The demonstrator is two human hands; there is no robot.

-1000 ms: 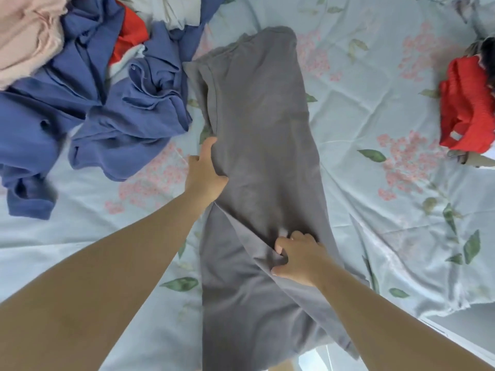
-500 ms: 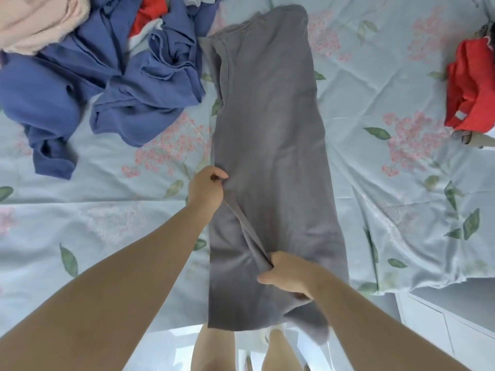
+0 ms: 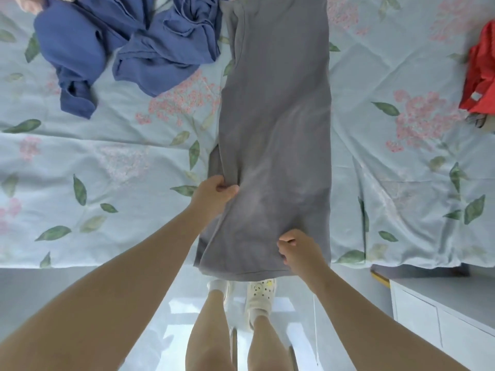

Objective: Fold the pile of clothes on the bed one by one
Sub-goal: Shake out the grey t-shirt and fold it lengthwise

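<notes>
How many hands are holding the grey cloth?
2. The left hand grips the left edge of the grey garment, partway up; the right hand pinches it near the bottom hem. Neither is hidden.

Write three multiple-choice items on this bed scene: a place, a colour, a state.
1. Where do the blue clothes lie relative to the grey garment?
A. left of it
B. right of it
C. on top of it
2. What colour is the far-right garment on the bed?
A. yellow
B. red
C. black
3. What is the left hand doing?
A. lying flat on the sheet
B. gripping the grey garment
C. hanging off the bed

1 A: the blue heap sits upper left of the grey strip.
2 B: it is plainly red.
3 B: its fingers curl round the grey fabric.
</notes>
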